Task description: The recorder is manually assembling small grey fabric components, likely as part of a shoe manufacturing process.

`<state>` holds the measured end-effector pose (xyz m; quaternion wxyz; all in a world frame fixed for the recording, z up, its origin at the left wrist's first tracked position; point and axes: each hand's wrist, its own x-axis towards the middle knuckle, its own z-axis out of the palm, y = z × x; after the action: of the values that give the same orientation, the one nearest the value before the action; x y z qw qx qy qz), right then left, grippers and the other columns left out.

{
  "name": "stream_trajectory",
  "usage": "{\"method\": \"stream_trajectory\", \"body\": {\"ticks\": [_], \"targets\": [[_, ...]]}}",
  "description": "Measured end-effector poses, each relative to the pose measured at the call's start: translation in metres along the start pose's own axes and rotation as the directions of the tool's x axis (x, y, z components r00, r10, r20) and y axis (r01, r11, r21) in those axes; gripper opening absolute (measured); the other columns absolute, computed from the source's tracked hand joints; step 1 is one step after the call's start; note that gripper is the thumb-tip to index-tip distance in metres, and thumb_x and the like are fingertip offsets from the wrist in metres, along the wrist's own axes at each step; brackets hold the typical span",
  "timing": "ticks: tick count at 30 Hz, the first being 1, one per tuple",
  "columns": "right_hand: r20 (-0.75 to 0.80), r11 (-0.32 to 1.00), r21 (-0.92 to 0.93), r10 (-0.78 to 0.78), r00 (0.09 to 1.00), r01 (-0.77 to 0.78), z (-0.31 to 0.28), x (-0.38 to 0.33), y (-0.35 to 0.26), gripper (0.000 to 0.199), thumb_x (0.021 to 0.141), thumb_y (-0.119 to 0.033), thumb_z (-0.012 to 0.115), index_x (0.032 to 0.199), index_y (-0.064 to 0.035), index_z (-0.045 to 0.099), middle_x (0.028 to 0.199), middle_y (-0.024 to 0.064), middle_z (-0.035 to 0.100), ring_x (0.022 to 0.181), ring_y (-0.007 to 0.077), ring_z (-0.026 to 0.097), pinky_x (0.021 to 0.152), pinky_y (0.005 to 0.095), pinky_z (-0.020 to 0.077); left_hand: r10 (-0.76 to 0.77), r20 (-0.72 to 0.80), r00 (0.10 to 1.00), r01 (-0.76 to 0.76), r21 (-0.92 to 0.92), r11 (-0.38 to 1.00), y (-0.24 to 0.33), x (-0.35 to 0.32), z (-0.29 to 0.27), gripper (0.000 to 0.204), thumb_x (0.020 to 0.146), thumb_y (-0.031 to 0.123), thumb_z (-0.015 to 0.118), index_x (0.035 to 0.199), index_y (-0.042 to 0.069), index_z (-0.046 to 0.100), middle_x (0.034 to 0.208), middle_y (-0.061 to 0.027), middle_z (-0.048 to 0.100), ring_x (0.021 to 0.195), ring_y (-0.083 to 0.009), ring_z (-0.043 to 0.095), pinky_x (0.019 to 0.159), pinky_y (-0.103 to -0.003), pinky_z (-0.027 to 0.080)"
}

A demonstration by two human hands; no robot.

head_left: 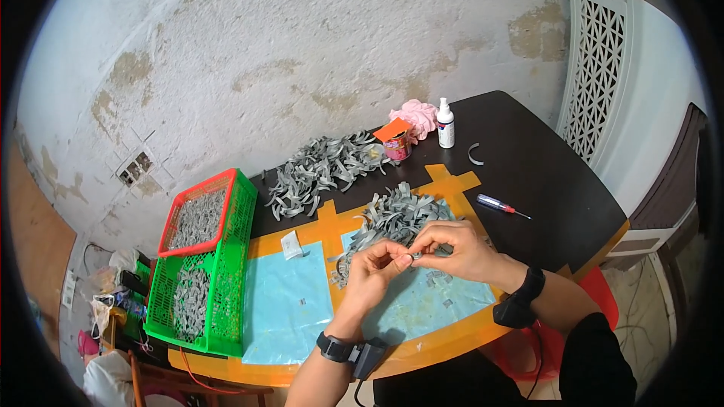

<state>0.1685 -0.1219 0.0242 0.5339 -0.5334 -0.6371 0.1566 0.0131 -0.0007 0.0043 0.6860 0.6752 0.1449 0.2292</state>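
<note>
Over the blue sheet [422, 307] my left hand [371, 271] and my right hand [461, 250] meet, thumbs and fingertips pinched together. Between them sits a small grey piece [416, 255], mostly covered by the fingers, so its exact kind does not show. Just beyond my hands lies a heap of grey curved strips [396, 215], partly behind my fingers. Several small grey bits [439, 277] are scattered on the sheet under my right hand. Each wrist wears a black strap with a device on it.
A green basket [235, 256] with a red-rimmed basket [228, 215] on top holds small grey pieces at left. Behind lies a larger strip pile [313, 173], then a can [397, 147], pink cloth [419, 117], white bottle [446, 128], and screwdriver [498, 204]. Orange tape borders the sheets.
</note>
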Motion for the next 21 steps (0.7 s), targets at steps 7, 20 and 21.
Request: {"method": "stream_trajectory", "body": {"ticks": [7,20,21], "targets": [[0.0,0.988,0.152,-0.021,1.0,0.02,0.002,-0.001,0.005,0.017,0.075,0.001,0.071,0.092,-0.0007,0.065,0.082,0.005,0.062,0.077,0.0123,0.062,0.065,0.0255,0.0489,-0.038,0.04,0.998,0.043,-0.129,0.991,0.007,-0.005,0.003,0.006,0.088,0.008,0.062,0.09,0.002,0.064,0.082,0.0002,0.062,0.077,-0.0067,0.055,0.072,-0.021,0.043],[0.017,0.98,0.197,-0.039,0.999,0.035,-0.003,0.0,0.008,0.015,0.078,0.003,0.068,0.092,0.002,0.063,0.09,0.0066,0.062,0.081,0.0122,0.061,0.069,0.0246,0.05,-0.128,0.086,0.988,0.146,-0.248,0.958,0.005,-0.003,0.002,0.013,0.089,0.014,0.063,0.094,0.002,0.062,0.086,-0.0036,0.064,0.075,-0.0097,0.059,0.072,-0.022,0.046],[0.027,0.988,0.142,-0.07,0.997,0.065,-0.002,0.0,0.007,0.014,0.077,0.002,0.069,0.09,0.002,0.064,0.088,0.0066,0.062,0.08,0.0124,0.061,0.068,0.0247,0.0495,-0.129,0.085,0.988,0.146,-0.247,0.958,0.002,-0.002,0.0,0.013,0.089,0.014,0.063,0.094,0.002,0.062,0.086,-0.0036,0.064,0.075,-0.0097,0.059,0.072,-0.022,0.046]]}}
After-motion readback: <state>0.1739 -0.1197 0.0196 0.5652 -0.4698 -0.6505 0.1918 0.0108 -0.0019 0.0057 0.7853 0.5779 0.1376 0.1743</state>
